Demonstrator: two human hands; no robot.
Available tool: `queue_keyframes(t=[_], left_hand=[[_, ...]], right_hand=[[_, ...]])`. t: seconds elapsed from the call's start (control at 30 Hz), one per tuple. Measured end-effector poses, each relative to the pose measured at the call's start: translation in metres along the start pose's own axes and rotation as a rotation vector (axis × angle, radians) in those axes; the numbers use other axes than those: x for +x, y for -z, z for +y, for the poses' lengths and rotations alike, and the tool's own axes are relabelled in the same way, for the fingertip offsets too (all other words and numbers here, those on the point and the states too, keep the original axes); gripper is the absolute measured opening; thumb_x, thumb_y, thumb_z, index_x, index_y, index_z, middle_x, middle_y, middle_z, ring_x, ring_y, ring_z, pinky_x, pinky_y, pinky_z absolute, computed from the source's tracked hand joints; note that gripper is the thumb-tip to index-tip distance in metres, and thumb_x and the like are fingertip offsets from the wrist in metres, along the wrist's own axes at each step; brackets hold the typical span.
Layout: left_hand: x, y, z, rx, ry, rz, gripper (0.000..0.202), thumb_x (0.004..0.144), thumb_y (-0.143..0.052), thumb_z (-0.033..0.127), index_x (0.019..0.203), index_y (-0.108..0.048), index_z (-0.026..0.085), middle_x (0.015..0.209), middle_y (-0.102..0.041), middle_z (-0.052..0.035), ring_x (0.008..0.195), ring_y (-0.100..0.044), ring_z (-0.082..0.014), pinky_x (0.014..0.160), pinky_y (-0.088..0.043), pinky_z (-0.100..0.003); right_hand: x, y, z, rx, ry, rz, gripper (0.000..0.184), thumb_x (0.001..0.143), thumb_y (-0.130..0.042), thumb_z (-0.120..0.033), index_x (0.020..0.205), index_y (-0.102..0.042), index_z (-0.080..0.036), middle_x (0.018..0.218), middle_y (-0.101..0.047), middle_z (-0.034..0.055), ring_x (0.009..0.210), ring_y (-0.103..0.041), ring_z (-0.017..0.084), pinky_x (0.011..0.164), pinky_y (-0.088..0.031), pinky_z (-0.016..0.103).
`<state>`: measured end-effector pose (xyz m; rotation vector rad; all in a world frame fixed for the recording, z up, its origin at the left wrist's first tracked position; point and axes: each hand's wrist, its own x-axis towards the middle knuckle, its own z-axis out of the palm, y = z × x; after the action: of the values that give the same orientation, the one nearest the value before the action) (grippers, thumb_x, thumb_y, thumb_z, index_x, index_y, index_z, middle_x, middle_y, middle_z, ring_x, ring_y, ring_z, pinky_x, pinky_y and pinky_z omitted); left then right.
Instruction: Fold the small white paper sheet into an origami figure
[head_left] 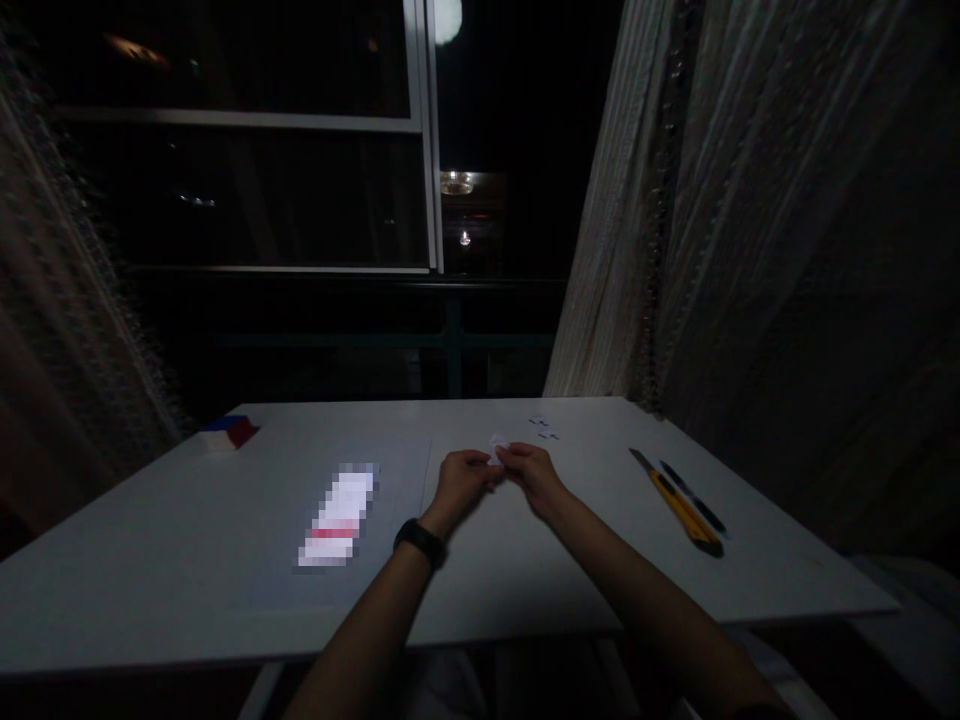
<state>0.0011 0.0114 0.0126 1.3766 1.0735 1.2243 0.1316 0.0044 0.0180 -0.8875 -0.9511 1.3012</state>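
Both my hands meet over the middle of a white table point(187, 600) in dim light. My left hand point(461, 480), with a black watch on its wrist, and my right hand point(532, 472) are pinched together on a small white paper piece point(498, 444) held between their fingertips. A few tiny paper scraps point(544, 428) lie just beyond my hands. A large pale sheet point(510, 560) lies under my forearms.
A yellow utility knife point(677, 504) and a black pen point(694, 497) lie at the right of the table. A blurred white and red item point(339, 516) lies left of my hands. A red and blue block point(229, 430) sits at the far left corner. Curtains hang on both sides of a dark window.
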Motion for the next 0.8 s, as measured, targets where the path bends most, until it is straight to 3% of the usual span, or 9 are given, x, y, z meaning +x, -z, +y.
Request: queue_keyframes(t=[0.17,0.33,0.47,0.67,0.8], left_hand=[[0.002,0.001,-0.002,0.059,-0.026,-0.015,0.028,0.052,-0.076,0.031,0.062,-0.061,0.009,0.048,-0.058,-0.0036,0.042,-0.053,-0.0115,0.039,-0.039,-0.02],[0.0,-0.001,-0.003,0.047,0.028,-0.075,0.029,0.051,-0.075,0.031,0.05,-0.052,0.013,0.04,-0.049,0.0018,0.035,-0.046,-0.0084,0.034,-0.036,-0.019],[-0.007,-0.001,0.004,0.016,0.059,-0.121,0.031,0.049,-0.075,0.03,0.047,-0.049,0.014,0.038,-0.047,0.0029,0.033,-0.043,-0.0074,0.033,-0.033,-0.019],[-0.013,-0.002,0.013,-0.147,0.099,-0.139,0.032,0.044,-0.078,0.028,0.048,-0.049,0.014,0.046,-0.056,-0.0019,0.039,-0.049,-0.009,0.038,-0.037,-0.02],[-0.011,-0.003,0.011,-0.124,0.071,-0.156,0.03,0.046,-0.077,0.03,0.049,-0.053,0.012,0.045,-0.054,-0.0009,0.038,-0.046,-0.0075,0.036,-0.034,-0.019]], right_hand=[[-0.002,-0.002,-0.002,-0.034,0.008,-0.016,0.028,0.044,-0.08,-0.034,0.054,-0.062,-0.014,0.053,-0.058,0.0,0.053,-0.053,0.012,0.056,-0.041,0.025],[-0.001,0.0,-0.004,-0.113,0.044,-0.045,0.033,0.045,-0.079,-0.034,0.067,-0.067,-0.013,0.057,-0.062,0.0009,0.051,-0.053,0.012,0.051,-0.039,0.024],[0.0,0.0,-0.001,-0.174,0.083,0.018,0.032,0.042,-0.079,-0.035,0.059,-0.065,-0.012,0.05,-0.058,0.0,0.045,-0.048,0.01,0.044,-0.034,0.023],[-0.001,-0.005,-0.001,-0.183,0.086,0.063,0.033,0.039,-0.079,-0.036,0.056,-0.064,-0.013,0.049,-0.059,0.0005,0.043,-0.048,0.011,0.043,-0.035,0.023],[-0.002,-0.006,0.0,-0.166,0.108,0.079,0.031,0.041,-0.079,-0.036,0.058,-0.066,-0.013,0.05,-0.06,0.001,0.044,-0.05,0.012,0.044,-0.037,0.024]])
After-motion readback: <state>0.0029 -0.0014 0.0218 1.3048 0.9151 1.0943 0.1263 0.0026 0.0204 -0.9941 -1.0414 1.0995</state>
